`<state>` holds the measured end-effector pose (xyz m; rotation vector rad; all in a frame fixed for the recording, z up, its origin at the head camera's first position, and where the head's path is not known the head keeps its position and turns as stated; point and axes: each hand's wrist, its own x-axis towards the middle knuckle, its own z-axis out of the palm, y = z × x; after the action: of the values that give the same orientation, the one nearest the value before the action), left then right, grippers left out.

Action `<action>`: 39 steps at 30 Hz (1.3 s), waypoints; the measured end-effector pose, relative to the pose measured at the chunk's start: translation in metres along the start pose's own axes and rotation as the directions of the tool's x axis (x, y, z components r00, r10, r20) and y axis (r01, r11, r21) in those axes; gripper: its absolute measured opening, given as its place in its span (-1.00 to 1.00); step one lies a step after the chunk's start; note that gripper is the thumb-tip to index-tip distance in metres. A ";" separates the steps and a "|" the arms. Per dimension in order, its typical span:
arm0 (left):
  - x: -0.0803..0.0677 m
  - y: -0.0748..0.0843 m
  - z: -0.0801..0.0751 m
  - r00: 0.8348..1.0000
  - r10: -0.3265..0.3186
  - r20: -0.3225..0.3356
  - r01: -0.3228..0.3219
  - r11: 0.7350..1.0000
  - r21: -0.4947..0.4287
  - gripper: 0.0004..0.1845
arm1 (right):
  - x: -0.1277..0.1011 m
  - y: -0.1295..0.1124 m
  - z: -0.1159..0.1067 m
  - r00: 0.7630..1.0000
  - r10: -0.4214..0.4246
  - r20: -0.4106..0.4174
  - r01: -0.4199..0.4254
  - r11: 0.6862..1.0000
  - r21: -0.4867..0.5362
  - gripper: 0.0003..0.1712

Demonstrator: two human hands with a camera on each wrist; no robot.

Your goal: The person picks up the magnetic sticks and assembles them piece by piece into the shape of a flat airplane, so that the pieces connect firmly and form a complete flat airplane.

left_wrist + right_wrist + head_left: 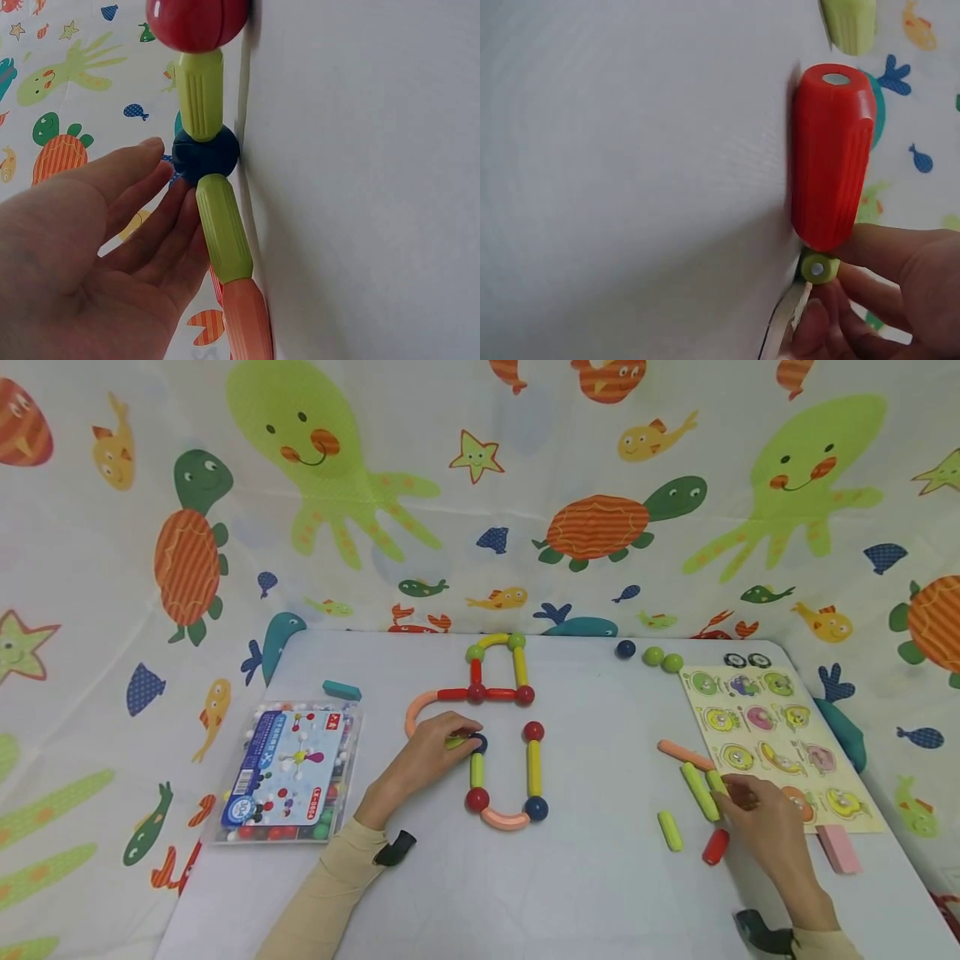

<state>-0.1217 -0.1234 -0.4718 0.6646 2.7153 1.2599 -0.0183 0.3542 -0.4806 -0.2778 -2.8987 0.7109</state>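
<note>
A figure of magnetic sticks and balls [501, 693] lies mid-table. My left hand [457, 739] rests at its left side, fingers fairly straight, touching a green stick [223, 229] that joins a dark blue ball [206, 154]. Beyond the ball come another green stick [199, 94] and a red ball [196, 22]; a salmon stick [247, 319] continues the near end. My right hand [738, 793] is at the table's right and pinches the end of a small green stick [819, 268], just beside a loose red stick [831, 157].
A clear box of spare pieces [288, 772] and a teal block [342, 690] sit at the left. At the right lie a fruit puzzle board [780, 693], a pink block [838, 847], loose green [670, 830] and salmon [678, 752] sticks, and three loose balls [653, 655].
</note>
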 end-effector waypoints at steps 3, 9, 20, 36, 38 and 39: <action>0.000 0.000 -0.001 1.000 0.001 0.000 -0.001 1.000 0.000 -0.66 | 0.003 0.000 -0.001 0.998 0.026 0.050 -0.026 1.000 -0.010 -0.48; 0.000 -0.002 -0.001 1.000 0.003 -0.005 -0.003 1.000 0.005 -0.66 | 0.005 -0.003 -0.001 0.998 0.032 0.060 -0.030 0.999 -0.034 -0.51; 0.001 -0.005 0.000 1.000 -0.016 -0.005 0.016 0.999 0.029 -0.65 | 0.020 -0.036 -0.008 0.980 -0.168 -0.107 0.181 0.976 0.119 -0.61; 0.002 -0.006 0.005 0.999 -0.036 0.025 0.035 0.999 0.016 -0.65 | 0.074 -0.162 0.050 0.861 -0.509 0.008 0.465 0.793 0.393 -0.62; 0.002 -0.006 0.005 0.999 -0.034 0.025 0.033 0.999 0.015 -0.65 | 0.077 -0.177 0.060 0.837 -0.544 0.062 0.472 0.774 0.422 -0.61; 0.002 -0.007 0.005 0.999 -0.035 0.025 0.034 0.999 0.016 -0.65 | 0.079 -0.184 0.065 0.825 -0.558 0.090 0.471 0.766 0.438 -0.61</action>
<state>-0.1247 -0.1229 -0.4799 0.6280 2.7066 1.2163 -0.1329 0.1824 -0.4438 0.6705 -2.7016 1.2400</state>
